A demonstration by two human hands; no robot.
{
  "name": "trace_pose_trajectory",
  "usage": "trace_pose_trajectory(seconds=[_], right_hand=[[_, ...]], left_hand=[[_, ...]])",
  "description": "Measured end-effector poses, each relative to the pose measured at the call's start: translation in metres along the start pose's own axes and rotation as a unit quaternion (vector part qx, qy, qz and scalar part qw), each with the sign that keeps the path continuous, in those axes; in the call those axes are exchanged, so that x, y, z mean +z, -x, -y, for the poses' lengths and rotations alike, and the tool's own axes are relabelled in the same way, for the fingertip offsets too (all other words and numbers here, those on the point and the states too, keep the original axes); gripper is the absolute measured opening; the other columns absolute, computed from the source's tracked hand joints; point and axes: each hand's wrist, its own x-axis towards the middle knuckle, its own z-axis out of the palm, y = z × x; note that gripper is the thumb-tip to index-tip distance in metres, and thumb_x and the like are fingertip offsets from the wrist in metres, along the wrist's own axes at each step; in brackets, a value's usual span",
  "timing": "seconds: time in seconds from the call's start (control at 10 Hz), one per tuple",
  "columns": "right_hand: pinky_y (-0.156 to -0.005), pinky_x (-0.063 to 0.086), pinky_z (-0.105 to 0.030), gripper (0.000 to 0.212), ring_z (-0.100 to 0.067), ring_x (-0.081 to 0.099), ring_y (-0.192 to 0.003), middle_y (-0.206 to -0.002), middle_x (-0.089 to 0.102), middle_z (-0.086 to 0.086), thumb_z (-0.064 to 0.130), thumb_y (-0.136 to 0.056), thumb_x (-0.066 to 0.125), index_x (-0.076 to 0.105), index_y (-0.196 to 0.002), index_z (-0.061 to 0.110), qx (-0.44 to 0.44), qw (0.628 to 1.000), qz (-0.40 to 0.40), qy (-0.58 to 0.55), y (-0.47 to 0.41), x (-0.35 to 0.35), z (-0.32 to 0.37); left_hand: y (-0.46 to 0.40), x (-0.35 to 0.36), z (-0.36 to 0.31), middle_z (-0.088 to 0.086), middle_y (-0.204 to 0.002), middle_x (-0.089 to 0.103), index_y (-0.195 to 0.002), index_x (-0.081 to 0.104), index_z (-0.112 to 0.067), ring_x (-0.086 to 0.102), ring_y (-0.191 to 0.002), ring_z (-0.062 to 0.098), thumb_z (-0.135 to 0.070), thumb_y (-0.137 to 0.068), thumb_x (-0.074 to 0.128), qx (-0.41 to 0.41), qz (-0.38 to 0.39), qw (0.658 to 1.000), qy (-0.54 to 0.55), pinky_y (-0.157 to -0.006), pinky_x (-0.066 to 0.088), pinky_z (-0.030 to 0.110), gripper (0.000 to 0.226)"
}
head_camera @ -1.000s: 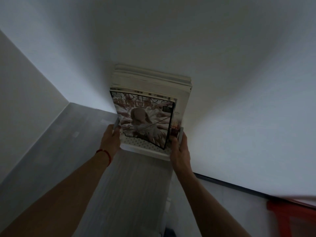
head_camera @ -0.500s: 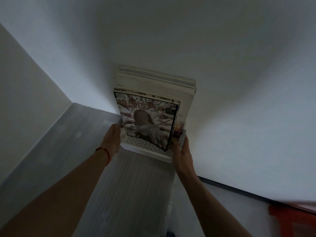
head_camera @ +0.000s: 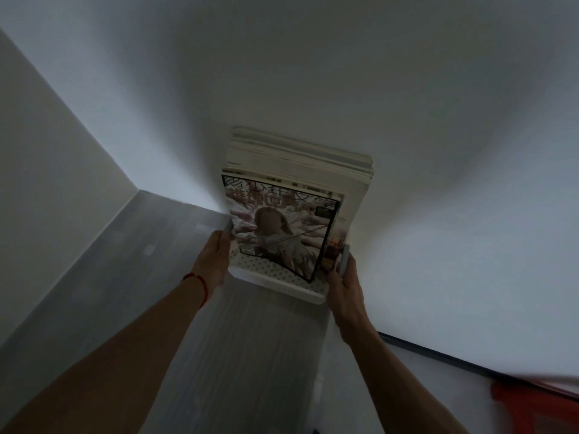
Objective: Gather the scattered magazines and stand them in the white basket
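Both hands on the white basket (head_camera: 275, 281) now, left hand (head_camera: 213, 256) gripping its left rim, right hand (head_camera: 344, 285) curled round the right rim. Magazines (head_camera: 291, 195) stand upright inside, packed against the white wall (head_camera: 407, 120). Grey floor (head_camera: 125, 277) runs into the corner on the left; something red (head_camera: 532, 402) sits low at the right edge, blurred.

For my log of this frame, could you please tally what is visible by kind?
Magazine stack, number of issues cannot be told: 1
White basket: 1
Hands on the basket, left hand and right hand: 2
Red wrist string: 1
Red object, blurred: 1
Total: 6
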Motion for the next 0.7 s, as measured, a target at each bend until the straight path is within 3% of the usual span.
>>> trace_pose_trajectory(seconds=[0.2,0.3,0.4,0.5,0.6,0.7], right_hand=[[-0.076,0.052,-0.028,0.045,-0.007,0.062,-0.105,-0.117,0.058,0.022,0.035,-0.102,0.051,0.034,-0.143,0.046,0.008,0.999,-0.002,-0.034,0.000,0.003,0.003],[-0.077,0.053,-0.032,0.047,-0.010,0.061,-0.106,-0.121,0.058,0.016,0.034,-0.102,0.051,0.033,-0.145,0.045,0.014,0.999,-0.009,-0.031,-0.001,0.004,0.006],[-0.081,0.055,-0.032,0.057,-0.009,0.061,-0.106,-0.130,0.054,0.008,0.040,-0.099,0.058,0.030,-0.149,0.042,0.029,0.999,0.004,-0.030,0.005,-0.002,0.009],[-0.085,0.051,-0.028,0.067,-0.012,0.056,-0.116,-0.141,0.048,0.005,0.049,-0.093,0.061,0.029,-0.151,0.037,0.019,0.999,0.035,-0.023,0.015,-0.011,0.009],[-0.097,0.043,-0.035,0.073,-0.021,0.048,-0.130,-0.151,0.044,-0.004,0.058,-0.086,0.052,0.032,-0.151,0.031,0.034,0.998,0.030,-0.036,0.026,-0.022,0.010],[-0.099,0.041,-0.037,0.063,-0.020,0.049,-0.128,-0.148,0.047,-0.005,0.054,-0.090,0.049,0.039,-0.147,0.030,0.023,1.000,-0.001,-0.004,0.045,-0.034,0.011]], left_hand=[[0.001,-0.003,-0.004,0.001,-0.124,0.051,-0.124,0.049,-0.031,0.053,-0.098,0.025,-0.055,-0.101,0.024,0.004,0.018,1.000,-0.013,-0.087,0.053,0.059,0.041],[0.000,-0.006,-0.007,0.000,-0.125,0.050,-0.125,0.047,-0.034,0.053,-0.107,0.027,-0.055,-0.101,0.024,-0.011,0.033,0.999,-0.007,-0.089,0.054,0.058,0.039],[0.001,-0.002,-0.007,0.000,-0.123,0.051,-0.128,0.046,-0.033,0.054,-0.103,0.026,-0.058,-0.100,0.025,-0.020,0.018,1.000,0.007,-0.089,0.054,0.053,0.043],[0.007,0.003,-0.003,0.005,-0.120,0.055,-0.134,0.046,-0.026,0.058,-0.096,0.026,-0.057,-0.097,0.035,-0.053,-0.046,0.994,0.089,-0.087,0.055,0.050,0.049],[0.027,0.001,0.005,0.011,-0.123,0.058,-0.132,0.048,-0.019,0.059,-0.107,0.031,-0.048,-0.097,0.042,-0.067,-0.086,0.984,0.143,-0.097,0.052,0.055,0.046],[0.074,-0.007,0.029,0.012,-0.115,0.062,-0.124,0.052,-0.021,0.061,-0.092,0.024,-0.030,-0.096,0.049,-0.052,-0.109,0.983,0.139,-0.094,0.054,0.054,0.029]])
